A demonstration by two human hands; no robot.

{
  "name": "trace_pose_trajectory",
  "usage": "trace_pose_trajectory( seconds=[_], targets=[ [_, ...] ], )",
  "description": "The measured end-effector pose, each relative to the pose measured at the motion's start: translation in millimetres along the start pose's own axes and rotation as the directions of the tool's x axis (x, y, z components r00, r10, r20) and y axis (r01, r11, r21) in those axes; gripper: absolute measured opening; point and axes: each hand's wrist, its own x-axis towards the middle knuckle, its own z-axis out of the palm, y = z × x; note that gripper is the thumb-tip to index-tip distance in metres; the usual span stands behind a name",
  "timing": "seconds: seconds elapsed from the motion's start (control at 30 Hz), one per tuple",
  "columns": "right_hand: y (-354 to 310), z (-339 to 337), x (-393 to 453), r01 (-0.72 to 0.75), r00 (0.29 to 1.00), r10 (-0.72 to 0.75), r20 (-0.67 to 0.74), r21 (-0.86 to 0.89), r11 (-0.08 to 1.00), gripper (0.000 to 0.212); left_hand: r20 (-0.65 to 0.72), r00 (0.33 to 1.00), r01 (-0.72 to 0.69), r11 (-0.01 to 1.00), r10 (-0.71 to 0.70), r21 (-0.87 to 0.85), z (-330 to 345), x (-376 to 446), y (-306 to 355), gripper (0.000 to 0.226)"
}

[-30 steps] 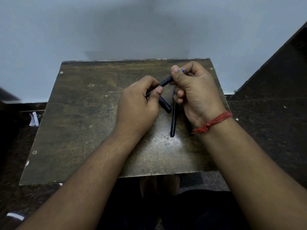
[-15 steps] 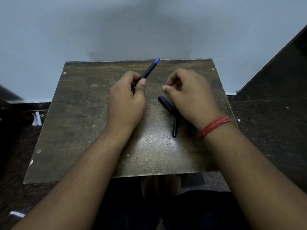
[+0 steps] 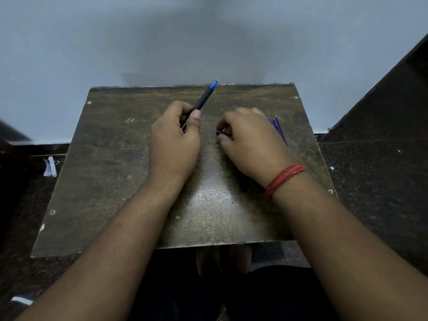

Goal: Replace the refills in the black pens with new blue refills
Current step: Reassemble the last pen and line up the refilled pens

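Note:
My left hand [image 3: 173, 142] grips a black pen [image 3: 203, 98] with a blue tip, which points up and to the far right above the small brown table [image 3: 111, 172]. My right hand [image 3: 250, 142] lies on the table to the right, fingers curled down over a small black piece [image 3: 220, 133], likely the pen cap; only its end shows. Blue refills [image 3: 278, 127] lie on the table just beyond the right hand, partly hidden by it. The other black pens are hidden under the right hand and wrist.
A pale wall stands right behind the table's far edge. Dark floor surrounds the table, with a white scrap [image 3: 49, 167] on the left. My feet [image 3: 222, 260] show below the table's near edge.
My right hand has come down onto the black piece on the table and now covers the pens beneath it. The left hand holds the blue-tipped pen almost where it was.

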Motion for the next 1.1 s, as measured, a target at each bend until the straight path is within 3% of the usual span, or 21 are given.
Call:
trace_pose_trajectory(
  seconds=[0.07, 0.1, 0.2, 0.33, 0.43, 0.63, 1.1],
  targets=[
    [4, -5, 3, -0.064, 0.990, 0.096, -0.107, 0.274, 0.960, 0.017, 0.008, 1.000, 0.000, 1.000, 0.000, -0.003, 0, -1, 1, 0.009],
    [5, -8, 3, -0.081, 0.973, 0.168, -0.156, 0.452, 0.889, 0.018, 0.014, 1.000, 0.001, 1.000, -0.001, -0.003, 0, -1, 2, 0.010],
    [10, -16, 2, -0.066, 0.915, 0.362, -0.177, 0.821, 0.568, 0.015, 0.037, 0.999, 0.000, 1.000, 0.000, -0.002, 1, -3, 4, 0.010],
    [16, -15, 5, -0.023, 0.846, 0.518, -0.127, 0.961, 0.274, 0.010, 0.113, 0.993, -0.022, 1.000, 0.023, -0.006, 3, -7, 8, 0.009],
    [20, -14, 7, 0.011, 0.804, 0.586, -0.097, 0.989, 0.149, 0.009, 0.166, 0.985, -0.052, 0.999, 0.051, 0.003, 2, -8, 10, 0.009],
    [26, -15, 9, 0.062, 0.747, 0.656, -0.108, 0.994, 0.093, 0.008, 0.201, 0.976, -0.089, 0.996, 0.084, 0.020, 4, -10, 10, 0.009],
    [26, -14, 9, 0.040, 0.780, 0.612, -0.132, 0.986, 0.162, 0.009, 0.223, 0.964, -0.160, 0.986, 0.148, 0.037, 5, -10, 8, 0.006]
  ],
)
